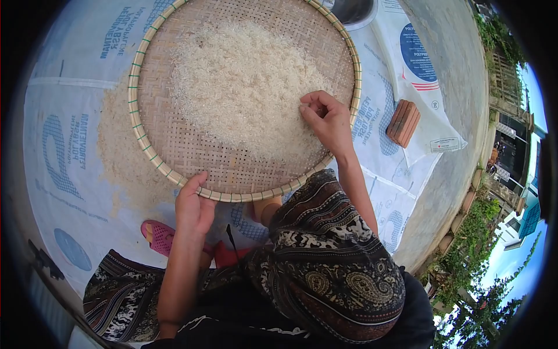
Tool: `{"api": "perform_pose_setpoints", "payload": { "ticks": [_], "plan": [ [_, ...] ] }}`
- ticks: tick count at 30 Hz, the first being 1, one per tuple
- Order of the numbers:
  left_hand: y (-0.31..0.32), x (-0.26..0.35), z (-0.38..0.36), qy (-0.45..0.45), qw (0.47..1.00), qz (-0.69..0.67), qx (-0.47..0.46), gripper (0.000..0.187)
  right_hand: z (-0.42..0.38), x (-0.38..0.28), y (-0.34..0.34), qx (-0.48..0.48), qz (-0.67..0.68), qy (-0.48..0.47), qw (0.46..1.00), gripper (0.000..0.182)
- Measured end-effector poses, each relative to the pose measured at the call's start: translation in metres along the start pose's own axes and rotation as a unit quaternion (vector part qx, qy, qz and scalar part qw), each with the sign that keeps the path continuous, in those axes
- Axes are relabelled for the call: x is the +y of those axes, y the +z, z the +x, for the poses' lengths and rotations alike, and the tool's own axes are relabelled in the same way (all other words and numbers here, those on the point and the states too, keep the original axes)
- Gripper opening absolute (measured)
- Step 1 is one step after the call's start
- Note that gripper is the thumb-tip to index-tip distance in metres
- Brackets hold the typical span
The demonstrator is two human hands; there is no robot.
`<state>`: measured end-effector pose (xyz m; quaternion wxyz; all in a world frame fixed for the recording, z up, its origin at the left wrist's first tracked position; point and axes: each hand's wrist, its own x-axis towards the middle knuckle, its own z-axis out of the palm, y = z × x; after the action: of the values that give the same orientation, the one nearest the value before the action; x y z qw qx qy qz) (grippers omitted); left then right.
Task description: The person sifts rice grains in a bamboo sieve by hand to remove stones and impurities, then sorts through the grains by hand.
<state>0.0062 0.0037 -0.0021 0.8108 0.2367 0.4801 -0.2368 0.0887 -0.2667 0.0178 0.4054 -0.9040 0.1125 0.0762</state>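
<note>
A round woven bamboo winnowing tray (156,87), its rim bound with green ties, is tilted up in front of me. A wide heap of pale rice grains (244,87) covers its middle and right side. My left hand (195,205) is closed around the tray's near rim, thumb on top and fingers underneath. Over the right part of the rice, my right hand (328,121) has its thumb and fingers pinched together. Whatever lies between those fingertips, if anything, is too small to make out.
White printed plastic sheeting (70,192) covers the ground, with spilled husks (125,145) left of the tray. A brick (403,123) weighs down a printed sack (444,125) at the right. A metal bowl (354,11) stands at the top; a pink sandal (158,237) is below.
</note>
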Motion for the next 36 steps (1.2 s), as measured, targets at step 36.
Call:
{"api": "perform_pose_setpoints", "payload": {
  "ticks": [36],
  "plan": [
    [0.003,0.001,-0.003,0.002,1.000,0.004,0.006,0.040,0.001,-0.007,0.006,0.000,0.026,0.026,0.999,0.009]
  ]
}}
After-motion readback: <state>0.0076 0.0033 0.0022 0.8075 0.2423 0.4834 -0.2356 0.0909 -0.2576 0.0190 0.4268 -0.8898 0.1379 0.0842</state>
